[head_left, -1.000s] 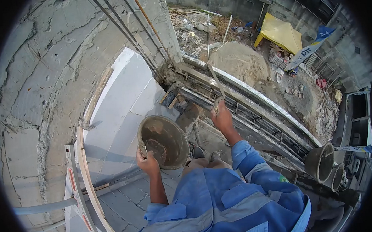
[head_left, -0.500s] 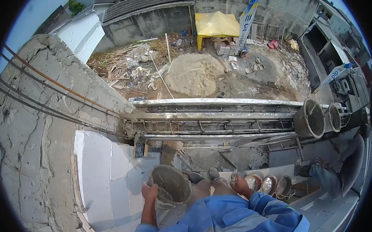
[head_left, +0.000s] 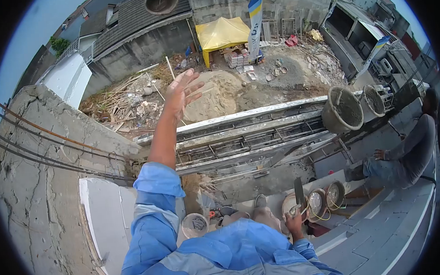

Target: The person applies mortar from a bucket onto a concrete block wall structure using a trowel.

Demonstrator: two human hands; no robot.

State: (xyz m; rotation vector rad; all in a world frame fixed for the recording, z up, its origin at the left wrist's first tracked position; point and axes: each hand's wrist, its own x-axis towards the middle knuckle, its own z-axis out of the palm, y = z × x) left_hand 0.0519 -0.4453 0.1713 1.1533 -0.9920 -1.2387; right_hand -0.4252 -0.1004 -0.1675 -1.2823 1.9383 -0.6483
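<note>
Cannot read any word or number for sure: just see dark letters on the tall flag (head_left: 255, 25) by the right corner of the yellow tent (head_left: 224, 33), and tiny marks on the smaller flag (head_left: 375, 54) farther right

An open-air building site, and we're up on a raised level in full daylight!
Look along the edge: steel bars (head_left: 245, 145) lie caged in a long open trough, more bare rods (head_left: 58, 139) bend across a rough grey concrete surface (head_left: 28, 195), and two buckets (head_left: 328, 114) perch beside it, grey mix inside; a flat-bladed tool (head_left: 299, 190) is out, too. Down below, there's a sand heap (head_left: 211, 98), a gravel patch (head_left: 288, 68), scattered timber scraps (head_left: 123, 107) and a yellow canopy (head_left: 223, 33) beside a stained boundary wall (head_left: 137, 52)!
</note>
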